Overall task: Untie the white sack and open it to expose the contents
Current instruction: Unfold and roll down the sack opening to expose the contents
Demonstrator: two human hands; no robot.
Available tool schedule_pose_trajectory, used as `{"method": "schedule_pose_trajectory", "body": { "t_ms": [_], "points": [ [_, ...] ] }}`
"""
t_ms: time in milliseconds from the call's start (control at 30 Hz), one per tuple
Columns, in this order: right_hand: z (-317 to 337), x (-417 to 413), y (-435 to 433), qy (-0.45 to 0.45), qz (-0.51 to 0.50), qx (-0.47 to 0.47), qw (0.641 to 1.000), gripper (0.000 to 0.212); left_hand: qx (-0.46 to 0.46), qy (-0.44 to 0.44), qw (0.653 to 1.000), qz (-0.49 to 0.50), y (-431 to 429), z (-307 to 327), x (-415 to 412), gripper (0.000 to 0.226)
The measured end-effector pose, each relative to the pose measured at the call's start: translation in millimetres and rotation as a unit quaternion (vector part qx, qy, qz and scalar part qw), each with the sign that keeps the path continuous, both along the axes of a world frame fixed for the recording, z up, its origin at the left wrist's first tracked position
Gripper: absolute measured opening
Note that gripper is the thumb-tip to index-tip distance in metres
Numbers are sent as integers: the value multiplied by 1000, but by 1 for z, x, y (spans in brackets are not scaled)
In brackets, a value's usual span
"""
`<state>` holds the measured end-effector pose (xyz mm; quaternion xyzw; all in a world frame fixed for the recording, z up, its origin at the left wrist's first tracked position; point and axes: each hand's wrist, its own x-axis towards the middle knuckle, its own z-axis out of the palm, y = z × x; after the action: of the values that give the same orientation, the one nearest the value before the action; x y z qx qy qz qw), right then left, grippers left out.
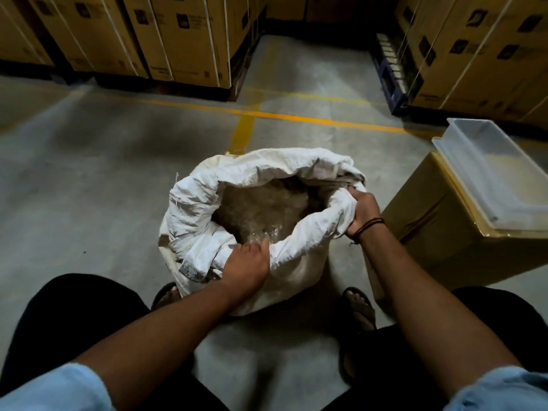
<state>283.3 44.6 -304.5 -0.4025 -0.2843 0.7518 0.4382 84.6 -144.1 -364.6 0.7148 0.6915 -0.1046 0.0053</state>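
The white woven sack [195, 197] stands upright on the concrete floor between my feet. Its mouth is wide open and its rim is rolled outward. Inside lies a brownish, partly glinting mass of small contents [261, 212]; I cannot tell what they are. My left hand [247, 268] grips the near rim of the sack, fingers curled over the cloth. My right hand [363, 210], with a dark thread band on the wrist, clutches a bunch of the rim at the right side. No tie or string is visible on the sack.
A brown carton [439, 232] stands right of the sack with a clear plastic tray [489, 173] on top. Stacked strapped cartons [178, 40] line the back left and back right [474, 54]. Yellow floor lines [296, 116] cross beyond the sack.
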Motion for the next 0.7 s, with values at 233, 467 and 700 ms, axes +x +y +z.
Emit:
{"method": "schedule_pose_trajectory", "body": {
  "t_ms": [233,467,700],
  "points": [
    [19,-1,6,-473,-69,-28,878,112,71,-145,987,23,20,23,-1,94],
    [27,-54,-6,-735,49,471,486,114,268,-81,960,-5,89,61,-81,86],
    [11,-69,54,-757,56,444,476,96,230,-95,967,53,145,46,-132,90]
  ]
}}
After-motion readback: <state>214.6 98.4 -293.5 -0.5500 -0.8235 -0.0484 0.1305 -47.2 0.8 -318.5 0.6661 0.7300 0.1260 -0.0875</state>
